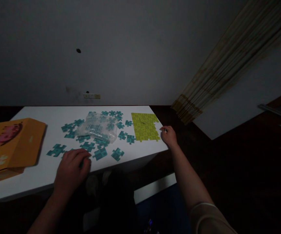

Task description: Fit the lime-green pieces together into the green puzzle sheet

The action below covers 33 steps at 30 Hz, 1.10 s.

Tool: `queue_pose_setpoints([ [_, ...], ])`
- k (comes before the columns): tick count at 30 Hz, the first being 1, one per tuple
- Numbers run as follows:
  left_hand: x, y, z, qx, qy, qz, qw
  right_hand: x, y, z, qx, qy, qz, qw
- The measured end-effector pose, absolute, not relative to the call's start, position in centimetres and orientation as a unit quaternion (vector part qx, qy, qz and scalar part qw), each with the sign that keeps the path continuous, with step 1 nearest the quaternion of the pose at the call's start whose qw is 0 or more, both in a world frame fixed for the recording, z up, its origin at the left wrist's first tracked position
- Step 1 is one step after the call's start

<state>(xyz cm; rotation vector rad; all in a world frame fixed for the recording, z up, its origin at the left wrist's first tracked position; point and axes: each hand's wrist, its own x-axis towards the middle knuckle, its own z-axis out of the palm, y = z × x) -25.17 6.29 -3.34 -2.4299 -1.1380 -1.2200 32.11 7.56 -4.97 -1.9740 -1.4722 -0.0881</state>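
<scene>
Near the front edge of the white table, my left hand (pixel 72 166) is beside loose teal puzzle pieces (pixel 100 153). Its fingers are bent, with a gap between them and the thumb, and I make out nothing held. My right hand (pixel 169 136) is at the table's right edge, next to a partly joined yellow-green puzzle (pixel 145 127) with an uneven right side. The fingers of this hand are curled together; whatever may be between them is too small and dark to name. A clear plastic bag (pixel 98 126) lies over several of the teal pieces.
An orange box (pixel 11 143) with a pink picture stands on the left end of the white table (pixel 126 157). Behind the table is a grey wall with a socket strip (pixel 91 96). A curtain (pixel 203 71) hangs at right. A blue surface (pixel 164 208) lies below.
</scene>
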Motion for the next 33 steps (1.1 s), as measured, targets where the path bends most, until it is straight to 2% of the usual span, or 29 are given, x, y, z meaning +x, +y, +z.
queue_pose_setpoints([
  [7,-25.1,6.3,-3.3,-0.818,-0.384,-0.416,0.100,31.9,6.5,-4.8,-0.735,-0.572,-0.027,0.362],
  [22,-25.0,6.3,-3.2,-0.823,-0.374,-0.413,0.110,30.7,3.8,-5.3,-0.767,-0.562,-0.052,0.306],
  [33,-25.0,6.0,-3.3,-0.820,-0.399,-0.401,0.089,30.3,3.7,-5.0,-0.773,-0.556,-0.055,0.299],
])
